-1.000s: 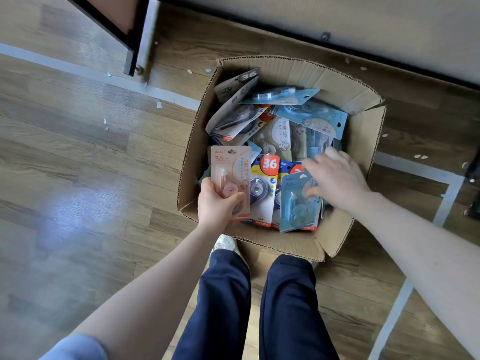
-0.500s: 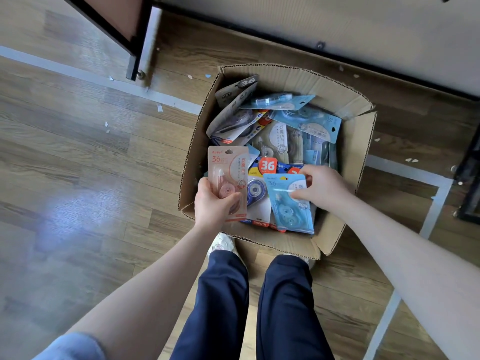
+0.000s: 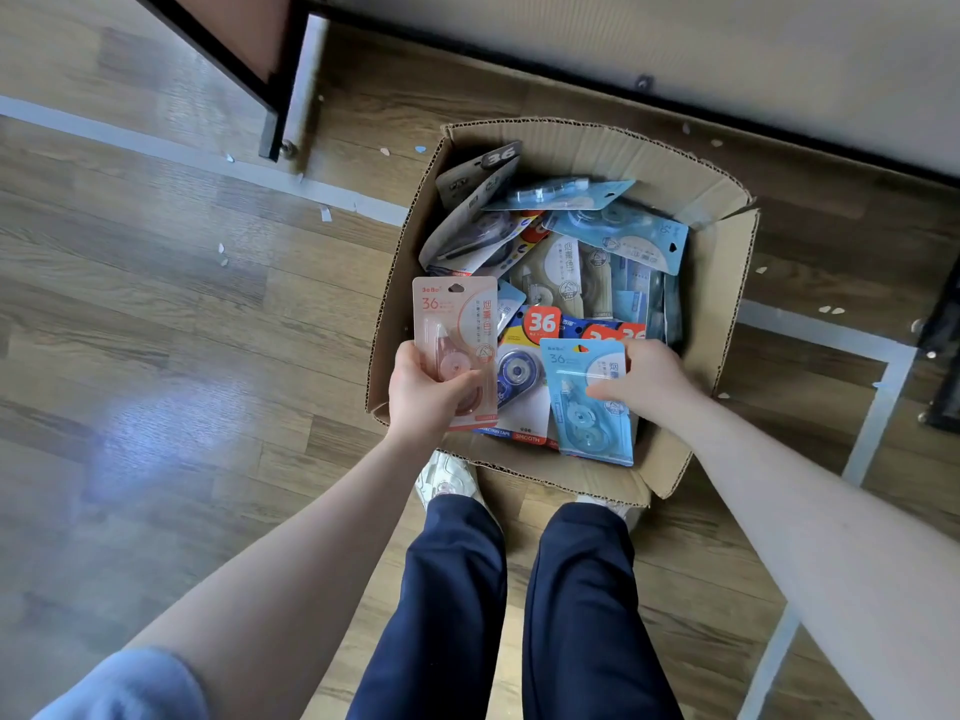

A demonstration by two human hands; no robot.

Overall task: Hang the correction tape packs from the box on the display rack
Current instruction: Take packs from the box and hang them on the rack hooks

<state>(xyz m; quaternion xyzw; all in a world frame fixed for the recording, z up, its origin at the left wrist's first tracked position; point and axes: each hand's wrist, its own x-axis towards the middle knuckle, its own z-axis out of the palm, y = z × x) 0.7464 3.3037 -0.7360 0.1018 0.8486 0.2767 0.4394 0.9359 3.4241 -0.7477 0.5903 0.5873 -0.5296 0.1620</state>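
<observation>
Far left: wood plank floor (image 3: 156, 356) with a pale tape line (image 3: 156, 150) running across it, small paper scraps (image 3: 325, 214) scattered near the line; black furniture leg (image 3: 272, 132) at top left, standing on the floor. Left hand (image 3: 423, 397) grips a pink correction tape pack (image 3: 457, 345) by its lower part, thumb across the front, pack upright with hang hole at top, held over the box's left near corner. Cardboard box (image 3: 722, 283) sits open on the floor right in front of the person's feet, flaps up, full of loose packs in a jumble: grey and blue ones tilted toward the back, a beige pack (image 3: 558, 275) mid-box, blue/yellow packs with red "36" badge (image 3: 542, 322) lying flat at the near side between the two hands. Right hand (image 3: 649, 384) pinches a light blue correction tape pack (image 3: 589, 402) at its right edge, thumb on the front, fingers behind; pack is tilted slightly, lower end over the near box wall. Navy trouser legs (image 3: 519, 615) and a white shoe (image 3: 444, 478) at bottom centre, just beside the box. More tape lines (image 3: 878, 387) on the floor at right
</observation>
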